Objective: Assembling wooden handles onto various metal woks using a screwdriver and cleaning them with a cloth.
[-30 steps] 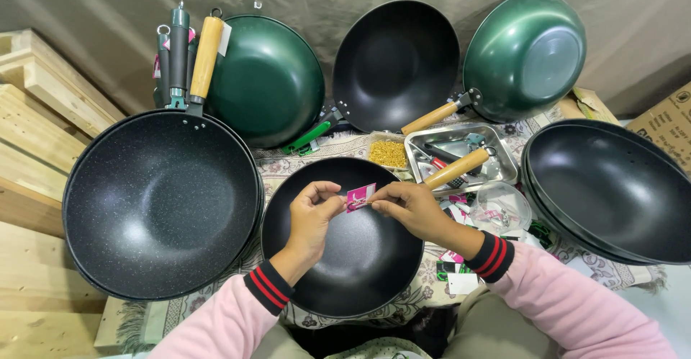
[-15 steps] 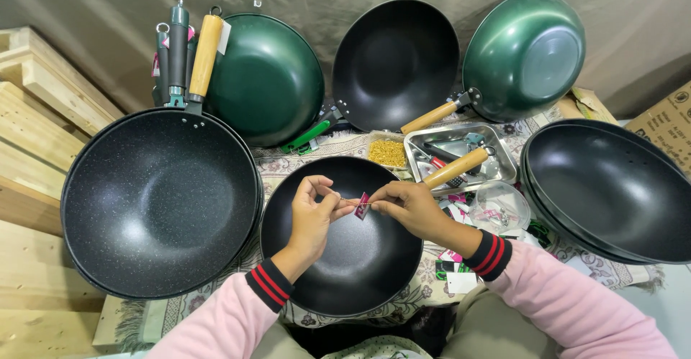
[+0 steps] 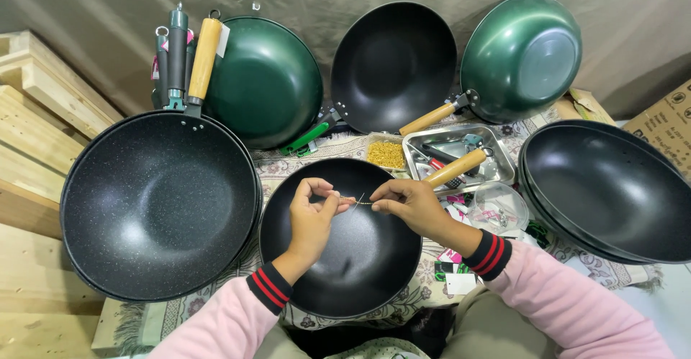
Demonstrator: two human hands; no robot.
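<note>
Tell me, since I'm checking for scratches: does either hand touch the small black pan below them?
Apart. The head view shows the left hand and right hand raised over the small black pan, pinching a thin string between them.

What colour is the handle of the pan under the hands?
Light wood, on the black pan; the head view shows the handle best.

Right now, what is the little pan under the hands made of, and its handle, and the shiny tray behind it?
The small black pan looks like metal with a smooth, dark non-stick coating, since it shines softly. Its handle seems to be pale wood, light tan and matte. The tray looks like bare steel, silvery and mirror-like. The left hand and right hand pinch a thin thread-like piece; its material is too small to tell.
</note>
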